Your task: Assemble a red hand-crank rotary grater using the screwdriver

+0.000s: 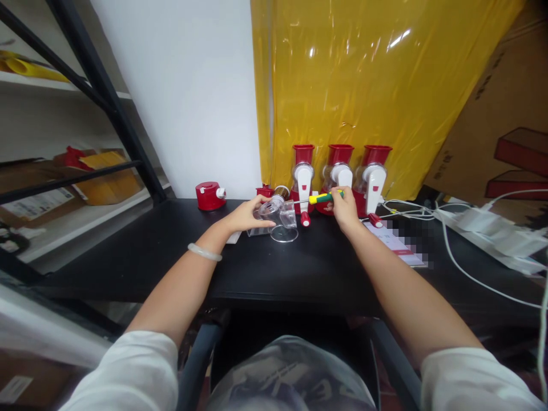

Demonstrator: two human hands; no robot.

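My left hand (252,213) is closed around a clear plastic grater housing (286,217) and steadies it on the black table. A gold-coloured grater drum (281,193) shows at the housing's far end. My right hand (343,206) grips a yellow-and-green screwdriver (322,197), whose shaft points left to the clear housing. Whether the tip touches a screw is too small to tell. Right behind my right hand stands a red-and-white rotary grater (341,171). Another rotary grater (303,177) stands just behind the screwdriver.
A third rotary grater (375,177) stands right of the others. At the left sits a red grater base (209,196). A phone-like flat sheet (396,244) lies at the right, near a white power strip (492,234) with cables. A yellow film (363,74) hangs behind.
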